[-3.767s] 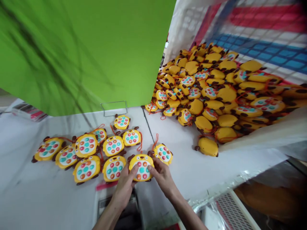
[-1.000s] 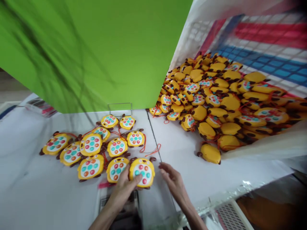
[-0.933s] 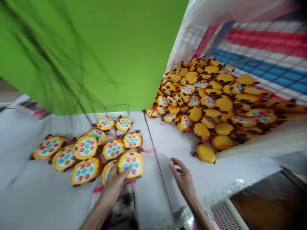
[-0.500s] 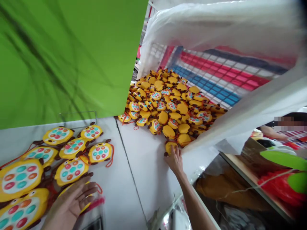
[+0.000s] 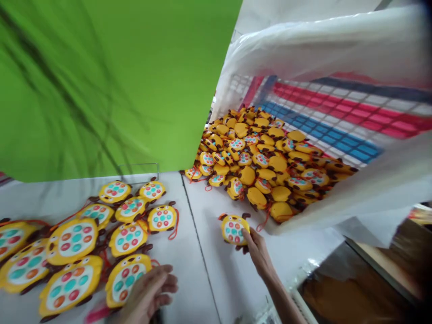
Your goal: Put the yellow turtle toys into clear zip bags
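Pinched in my right hand (image 5: 258, 252) is a yellow animal-shaped pop toy (image 5: 232, 229) with brown ears and feet, its face of coloured bubbles turned up. It is just above the white tabletop, in front of the big pile. My left hand (image 5: 151, 290) is loosely spread, fingers apart, beside a face-up pop toy (image 5: 126, 279) at the lower left and holds nothing that I can see. Several more pop toys (image 5: 72, 240) lie face up in a cluster to its left, some with red cord loops.
A large pile of the same toys (image 5: 256, 164) spills from a mesh-sided bin lined with clear plastic (image 5: 303, 54) at the right. A green panel (image 5: 135, 90) blocks the upper left. Dark strands blur across it. A brown box (image 5: 351, 279) is below right.
My right hand has drawn a toy away from the pile's front edge, and its bubble side now shows. My left hand has shifted right in view. The whole view has swung left.
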Demonstrator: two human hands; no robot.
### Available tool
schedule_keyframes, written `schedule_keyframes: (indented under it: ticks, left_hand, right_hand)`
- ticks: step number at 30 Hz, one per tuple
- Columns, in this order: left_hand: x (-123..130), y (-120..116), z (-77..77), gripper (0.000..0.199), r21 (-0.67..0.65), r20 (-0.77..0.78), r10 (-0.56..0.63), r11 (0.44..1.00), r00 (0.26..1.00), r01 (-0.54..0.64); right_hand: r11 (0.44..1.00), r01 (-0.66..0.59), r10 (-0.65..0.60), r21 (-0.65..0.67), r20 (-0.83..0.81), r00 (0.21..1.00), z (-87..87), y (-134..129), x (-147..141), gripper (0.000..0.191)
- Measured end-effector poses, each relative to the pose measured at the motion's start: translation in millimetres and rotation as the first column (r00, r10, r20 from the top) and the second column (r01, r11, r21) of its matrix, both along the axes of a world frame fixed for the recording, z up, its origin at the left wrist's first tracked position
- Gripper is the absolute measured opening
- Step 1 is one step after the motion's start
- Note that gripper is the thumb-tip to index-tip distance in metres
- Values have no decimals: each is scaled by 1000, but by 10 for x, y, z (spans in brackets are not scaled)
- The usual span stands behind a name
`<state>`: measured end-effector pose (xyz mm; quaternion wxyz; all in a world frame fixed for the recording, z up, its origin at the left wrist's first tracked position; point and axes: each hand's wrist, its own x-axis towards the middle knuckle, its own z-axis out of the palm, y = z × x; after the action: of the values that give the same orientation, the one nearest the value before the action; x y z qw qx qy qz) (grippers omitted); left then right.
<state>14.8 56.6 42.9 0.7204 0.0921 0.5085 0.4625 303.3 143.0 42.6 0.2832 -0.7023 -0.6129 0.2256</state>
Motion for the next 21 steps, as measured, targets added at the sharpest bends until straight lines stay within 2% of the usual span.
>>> schedule_keyframes:
  ticks: [1, 3, 4, 5, 7, 9, 13, 16, 18, 21]
  left_hand:
    - [61, -7, 2, 45, 37, -1, -34, 999, 999, 34]
    - [170, -12, 22, 42, 98, -20, -82, 992, 996, 84]
    - [212, -9, 39, 42, 123, -45, -75, 989, 996, 80]
    - [244, -4, 58, 42, 142, -75, -59, 987, 995, 69]
    - [273, 12, 95, 47, 180, -142, -21, 983, 990, 46]
    - [262, 23, 118, 51, 229, -214, -18, 971, 977, 68]
    - [169, -18, 104, 48, 280, -365, -10, 952, 931, 120]
    - [96, -77, 65, 45, 255, -415, 9, 961, 910, 106]
    - [65, -100, 40, 47, 239, -386, 15, 967, 922, 84]
    - [41, -90, 17, 49, 203, -235, 12, 978, 972, 37]
  right_hand:
    - [997, -45, 25, -70, -260, 965, -5, -102, -198, 42]
    - [976, -137, -2, -172, -629, 778, -14, -297, -585, 39]
    - [963, -177, -31, -203, -736, 676, -13, -380, -756, 37]
    - [952, -211, -52, -223, -794, 606, -11, -450, -905, 36]
    - [933, -269, -59, -239, -839, 542, -2, -550, -1126, 35]
    - [924, -308, -18, -227, -829, 559, 5, -610, -1251, 36]
    - [932, -335, 136, -140, -721, 679, 8, -663, -1314, 37]
    - [916, -376, 176, -140, -701, 691, 3, -665, -1303, 40]
    - [908, -389, 166, -157, -718, 676, -5, -663, -1301, 43]
    - [910, -386, 175, -151, -704, 688, -7, -670, -1307, 44]
